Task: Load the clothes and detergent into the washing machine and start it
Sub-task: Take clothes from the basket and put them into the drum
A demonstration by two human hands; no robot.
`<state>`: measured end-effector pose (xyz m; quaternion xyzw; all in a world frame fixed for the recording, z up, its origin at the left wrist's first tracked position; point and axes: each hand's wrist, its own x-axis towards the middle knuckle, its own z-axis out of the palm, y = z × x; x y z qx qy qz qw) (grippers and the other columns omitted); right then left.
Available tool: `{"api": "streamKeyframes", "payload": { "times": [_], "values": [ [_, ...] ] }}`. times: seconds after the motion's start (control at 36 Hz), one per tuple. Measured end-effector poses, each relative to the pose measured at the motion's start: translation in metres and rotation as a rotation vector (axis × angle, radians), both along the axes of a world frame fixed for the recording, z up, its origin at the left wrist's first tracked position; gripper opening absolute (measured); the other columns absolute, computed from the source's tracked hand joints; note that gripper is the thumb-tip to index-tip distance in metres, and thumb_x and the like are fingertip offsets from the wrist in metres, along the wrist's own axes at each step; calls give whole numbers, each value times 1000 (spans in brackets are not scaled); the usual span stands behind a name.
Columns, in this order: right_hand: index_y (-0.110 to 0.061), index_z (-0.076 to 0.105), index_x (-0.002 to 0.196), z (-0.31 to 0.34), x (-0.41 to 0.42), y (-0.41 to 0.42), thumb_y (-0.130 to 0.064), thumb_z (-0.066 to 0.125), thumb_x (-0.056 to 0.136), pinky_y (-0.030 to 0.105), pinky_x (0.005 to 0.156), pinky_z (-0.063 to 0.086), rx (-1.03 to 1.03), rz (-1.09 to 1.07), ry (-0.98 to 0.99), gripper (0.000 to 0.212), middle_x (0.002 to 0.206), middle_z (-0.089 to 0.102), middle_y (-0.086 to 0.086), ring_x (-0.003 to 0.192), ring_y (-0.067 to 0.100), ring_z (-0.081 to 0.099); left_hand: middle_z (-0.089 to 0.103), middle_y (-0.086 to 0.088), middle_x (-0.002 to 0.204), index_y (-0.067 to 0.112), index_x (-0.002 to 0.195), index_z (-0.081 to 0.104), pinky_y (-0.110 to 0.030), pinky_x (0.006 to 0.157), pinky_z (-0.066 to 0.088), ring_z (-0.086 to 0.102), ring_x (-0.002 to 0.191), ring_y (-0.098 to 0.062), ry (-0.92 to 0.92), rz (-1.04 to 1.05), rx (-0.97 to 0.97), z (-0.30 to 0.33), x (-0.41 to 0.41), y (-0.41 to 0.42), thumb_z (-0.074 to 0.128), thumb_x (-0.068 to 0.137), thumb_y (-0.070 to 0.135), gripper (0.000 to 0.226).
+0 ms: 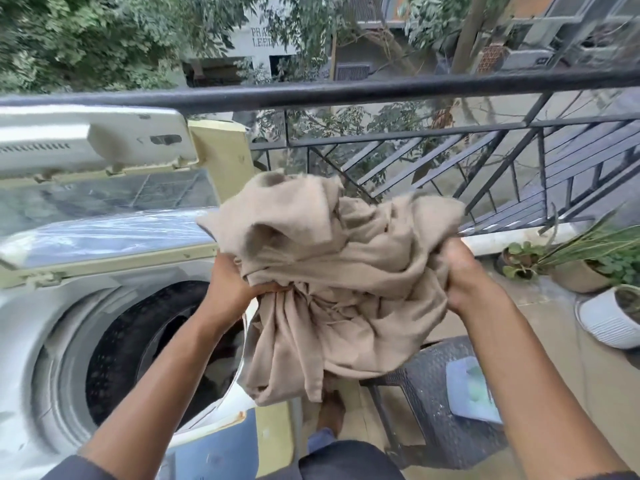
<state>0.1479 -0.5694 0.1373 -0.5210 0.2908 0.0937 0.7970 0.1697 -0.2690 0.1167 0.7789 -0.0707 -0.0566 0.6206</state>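
A bunched beige garment [332,271] hangs in the air between both hands, just right of the washing machine's rim. My left hand [232,289] grips its gathered folds at the left. My right hand [464,275] holds its right edge with fingers curled into the cloth. The top-loading washing machine [31,323] stands at the left with its lid [104,216] folded up and open. Its dark drum [138,341] shows some clothes inside at the right. A blue detergent packet [471,389] lies on a dark plastic stool [433,386] at the lower right.
A black metal balcony railing [381,88] runs across behind the machine. Potted plants [588,265] and a white ribbed pot [609,320] sit on the floor at the right. My foot [330,410] stands between machine and stool.
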Motion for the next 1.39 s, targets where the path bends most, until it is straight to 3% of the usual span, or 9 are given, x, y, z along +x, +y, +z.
{"api": "streamKeyframes", "payload": {
  "times": [0.17,0.31,0.47,0.81,0.92,1.03,1.11,1.22,1.39],
  "values": [
    [-25,62,142,5,-20,79,-73,63,86,48,118,41,-32,240,-150,73,140,67,4,132,23,62,55,61,104,39,116,52,5,84,39,49,102,37,-5,-121,141,18,-19,37,69,56,56,65],
    [-39,46,150,9,-47,151,-65,75,82,45,118,41,-146,183,-288,79,140,65,-14,132,6,60,53,28,117,39,106,46,6,80,38,47,96,38,116,-104,160,37,-46,92,64,35,54,74],
    [-39,46,147,9,-75,234,-61,81,80,39,115,41,-387,180,-418,79,141,63,-19,133,2,56,42,-8,138,-12,144,43,-14,98,27,35,150,-35,149,-8,265,41,-74,180,69,12,75,161],
    [-35,31,156,-34,-62,343,-60,84,74,50,119,39,-686,165,-507,100,155,47,1,146,18,45,43,-18,150,20,137,38,-30,110,26,35,139,-24,75,-17,458,14,-78,298,62,36,63,112],
    [-32,25,159,-56,-57,359,-27,86,79,48,123,33,-784,130,-598,100,160,39,1,151,17,35,38,-35,155,-1,147,38,-6,115,17,31,148,-27,62,-74,539,-25,-72,327,60,47,99,143],
    [-45,22,155,-93,-52,368,-23,84,82,37,124,32,-811,179,-498,98,161,34,-5,152,13,33,20,1,153,6,155,26,-5,113,7,17,146,-14,159,-156,508,-46,-64,334,50,30,112,165],
    [-38,15,161,-129,-44,369,-43,81,81,40,121,37,-853,346,-200,104,164,31,-2,151,20,35,15,8,155,19,158,20,0,112,4,11,150,-10,298,-266,613,-82,-59,340,81,48,72,136],
    [-38,2,164,-156,-32,368,-43,74,85,38,115,37,-921,627,161,107,162,35,9,146,37,40,37,2,161,51,157,8,-7,112,31,39,151,-19,471,-202,500,-111,-51,340,72,90,45,93],
    [-31,14,161,-183,-24,367,-26,64,78,36,96,52,-868,722,286,97,147,51,9,122,26,58,18,16,164,41,166,2,-41,118,41,31,156,-24,408,-203,487,-130,-56,330,69,79,-10,121]
  ]
}}
